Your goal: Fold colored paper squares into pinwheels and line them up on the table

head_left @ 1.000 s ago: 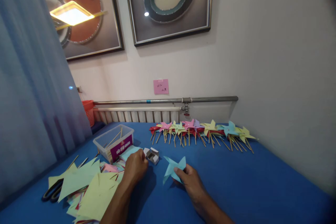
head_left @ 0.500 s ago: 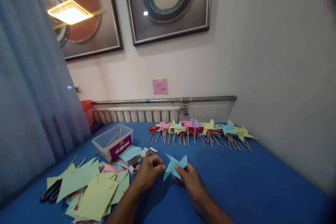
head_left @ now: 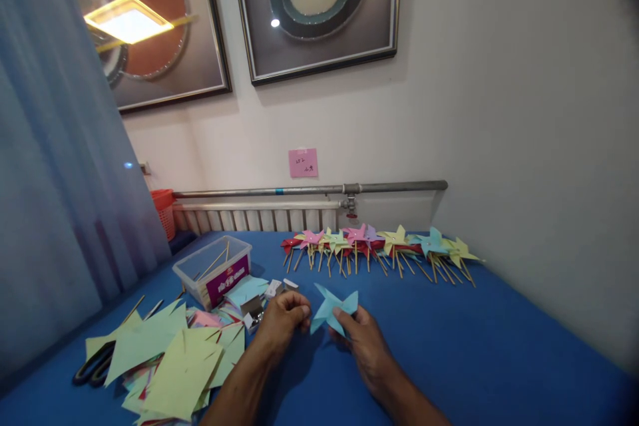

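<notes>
A light blue paper pinwheel (head_left: 332, 307) with folded blades is pinched at its middle by my right hand (head_left: 360, 335), thumb on top. Just left of it, apart from the paper, my left hand (head_left: 284, 319) has its thumb and fingertips pressed together. Whatever lies between those fingertips is too small or hidden to make out. Beside the left wrist stands a small open box (head_left: 252, 313) with shiny metal bits inside. Pieces of cut yellow paper (head_left: 184, 369) and green paper (head_left: 144, 343) lie in a loose pile left of my forearm.
Finished pinwheels on sticks (head_left: 394, 239) line the back of the blue table (head_left: 474, 346). A clear plastic tub (head_left: 212, 269) holding thin sticks stands at the left. Black-handled scissors (head_left: 94, 363) lie partly under paper. A radiator (head_left: 259, 218) and pipe run along the wall.
My left hand has drawn back slightly left from the pinwheel, its fingertips curling closer together. The pinwheel has tilted a little in my right hand. The view has shifted slightly.
</notes>
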`<state>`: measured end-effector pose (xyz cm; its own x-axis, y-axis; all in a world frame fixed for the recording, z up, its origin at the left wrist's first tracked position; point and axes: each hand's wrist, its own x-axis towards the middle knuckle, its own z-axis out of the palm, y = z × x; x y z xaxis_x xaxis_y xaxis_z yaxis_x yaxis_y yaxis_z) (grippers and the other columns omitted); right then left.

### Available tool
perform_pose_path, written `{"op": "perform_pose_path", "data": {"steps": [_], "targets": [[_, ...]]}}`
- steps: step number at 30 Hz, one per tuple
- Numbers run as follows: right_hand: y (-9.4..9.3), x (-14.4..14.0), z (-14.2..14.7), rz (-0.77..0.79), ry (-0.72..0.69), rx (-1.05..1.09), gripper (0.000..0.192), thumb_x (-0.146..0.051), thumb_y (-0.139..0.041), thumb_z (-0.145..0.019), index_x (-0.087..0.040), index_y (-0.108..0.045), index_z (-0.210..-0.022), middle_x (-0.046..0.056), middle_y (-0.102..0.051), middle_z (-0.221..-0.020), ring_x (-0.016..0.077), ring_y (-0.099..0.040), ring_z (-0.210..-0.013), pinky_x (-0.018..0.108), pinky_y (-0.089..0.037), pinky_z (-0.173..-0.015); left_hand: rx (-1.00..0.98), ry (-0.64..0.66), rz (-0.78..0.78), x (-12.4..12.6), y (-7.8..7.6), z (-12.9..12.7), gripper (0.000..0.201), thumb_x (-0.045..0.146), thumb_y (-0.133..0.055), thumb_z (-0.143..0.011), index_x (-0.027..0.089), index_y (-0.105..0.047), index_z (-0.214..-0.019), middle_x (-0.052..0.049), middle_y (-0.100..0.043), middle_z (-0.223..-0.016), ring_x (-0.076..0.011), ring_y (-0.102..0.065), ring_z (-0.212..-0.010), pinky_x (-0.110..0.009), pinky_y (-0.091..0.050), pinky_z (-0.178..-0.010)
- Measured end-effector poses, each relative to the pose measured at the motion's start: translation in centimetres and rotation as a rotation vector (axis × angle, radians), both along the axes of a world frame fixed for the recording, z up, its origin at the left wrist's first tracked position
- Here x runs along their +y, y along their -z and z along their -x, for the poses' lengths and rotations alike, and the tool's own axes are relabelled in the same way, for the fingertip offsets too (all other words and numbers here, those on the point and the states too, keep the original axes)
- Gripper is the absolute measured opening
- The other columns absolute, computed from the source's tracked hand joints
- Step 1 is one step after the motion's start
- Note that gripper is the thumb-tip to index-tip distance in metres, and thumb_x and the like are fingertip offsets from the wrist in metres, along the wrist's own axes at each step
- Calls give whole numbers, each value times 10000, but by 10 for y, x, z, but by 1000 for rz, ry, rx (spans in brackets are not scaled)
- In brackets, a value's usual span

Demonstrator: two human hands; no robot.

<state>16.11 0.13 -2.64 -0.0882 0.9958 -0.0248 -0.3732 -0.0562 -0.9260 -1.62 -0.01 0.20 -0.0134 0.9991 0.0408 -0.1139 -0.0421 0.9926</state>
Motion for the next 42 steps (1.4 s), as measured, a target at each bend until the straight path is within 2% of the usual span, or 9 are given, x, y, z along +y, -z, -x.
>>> {"op": "perform_pose_path", "data": {"steps": [6, 13, 19, 24, 28, 30, 34, 37, 42], "targets": [[4, 1, 4, 2, -58, -42, 431, -522, -921, -663, -186, -752, -874, 7, -720, -751, 172, -636, -683, 298, -551, -667, -183, 140, 16, -5, -4, -2, 415, 440, -959, -583, 160, -669, -681, -14, -666, -641, -105, -513, -573, -247, -371, -608], [10, 6, 4, 4, -42, -58, 365, -481, -903, -670, -191, -751, -832, -6, -695, -685, 167, -613, -625, 297, -527, -636, -154, 174, 16, -6, -2, -4, 433, 464, -963, -567, 151, -697, -703, -7, -638, -600, -116, -508, -569, -252, -357, -616], [14, 7, 5, 5, -22, -51, 344, -468, -900, -675, -208, -727, -819, -4, -700, -686, 178, -627, -618, 305, -529, -632, -76, 98, 22, -3, -1, -3, 344, 397, -912, -564, 151, -718, -705, 12, -604, -566, -115, -484, -558, -253, -348, -606], [17, 12, 4, -6, 11, -65, 324, -458, -884, -678, -217, -725, -825, 5, -708, -698, 184, -636, -621, 307, -531, -621, 106, -54, -85, -5, -6, -1, 243, 379, -810, -626, 172, -735, -729, 11, -619, -614, -141, -508, -611, -267, -375, -623], [18, 14, 4, -48, 31, -94, 310, -451, -881, -663, -233, -719, -812, 10, -724, -724, 200, -653, -652, 304, -523, -609, 320, -82, -286, -13, -9, -10, 124, 304, -700, -744, 195, -758, -738, -22, -678, -754, -184, -589, -752, -296, -444, -722], [17, 14, 3, -73, 38, -91, 315, -458, -882, -655, -235, -716, -804, 25, -761, -802, 218, -681, -717, 311, -541, -638, 331, -88, -350, -15, -8, -15, 124, 283, -675, -754, 203, -761, -715, -47, -703, -829, -211, -629, -845, -316, -475, -789], [14, 13, 3, -80, 58, -81, 339, -476, -883, -645, -234, -730, -827, 36, -788, -852, 244, -711, -775, 316, -555, -660, 189, -118, -249, -13, -2, -23, 164, 353, -744, -667, 195, -783, -684, -140, -755, -1099, -292, -687, -1018, -364, -529, -849], [12, 11, 5, -73, 63, -77, 376, -501, -896, -645, -227, -752, -860, 37, -791, -831, 254, -725, -788, 327, -572, -687, 121, -98, -163, -13, 1, -26, 228, 397, -808, -620, 183, -807, -699, -199, -695, -1392, -373, -671, -1211, -406, -557, -921], [11, 6, 11, -54, 30, -41, 454, -533, -918, -637, -226, -788, -944, 46, -805, -872, 268, -736, -843, 330, -579, -719, 123, -115, -165, -13, 7, -31, 210, 393, -816, -650, 189, -812, -697, -197, -618, -1544, -429, -580, -1398, -467, -557, -1027]]}}
